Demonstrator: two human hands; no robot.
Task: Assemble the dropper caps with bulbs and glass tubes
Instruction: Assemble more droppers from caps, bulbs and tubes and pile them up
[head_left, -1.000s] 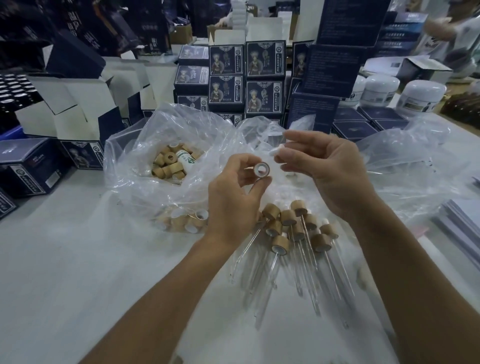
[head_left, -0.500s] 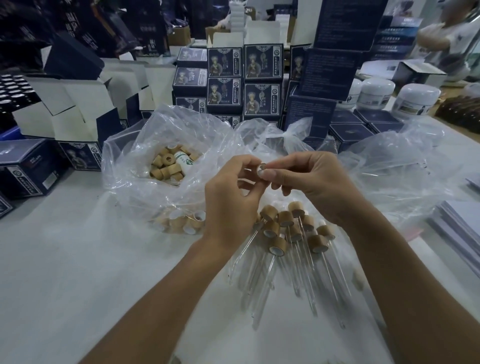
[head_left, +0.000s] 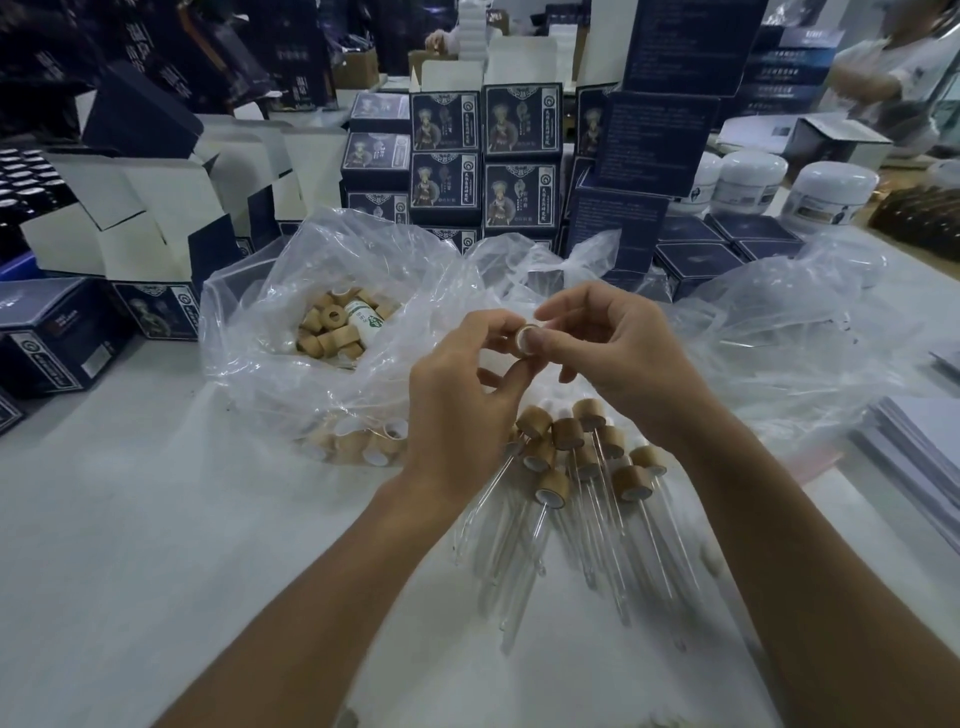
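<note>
My left hand (head_left: 462, 410) pinches a small wooden dropper cap (head_left: 523, 335) between thumb and fingers above the table. My right hand (head_left: 618, 358) meets it from the right, thumb pressed on the cap's white open end and fingers curled round it. Whether a bulb sits inside is hidden by my fingers. Below my hands lie several assembled droppers (head_left: 576, 467), wooden caps with clear glass tubes pointing toward me. A clear plastic bag (head_left: 270, 322) at the left holds loose wooden caps (head_left: 327, 332).
More caps (head_left: 358, 444) lie under the bag's near edge. Dark blue product boxes (head_left: 483, 156) are stacked behind, open boxes (head_left: 130, 218) at the left, white jars (head_left: 826, 195) at the back right. Paper sheets (head_left: 919, 457) lie at the right. Another person's arm (head_left: 872, 78) shows far right.
My right hand came in from the right and closed onto the cap that my left hand holds. Both hands now stay together on it.
</note>
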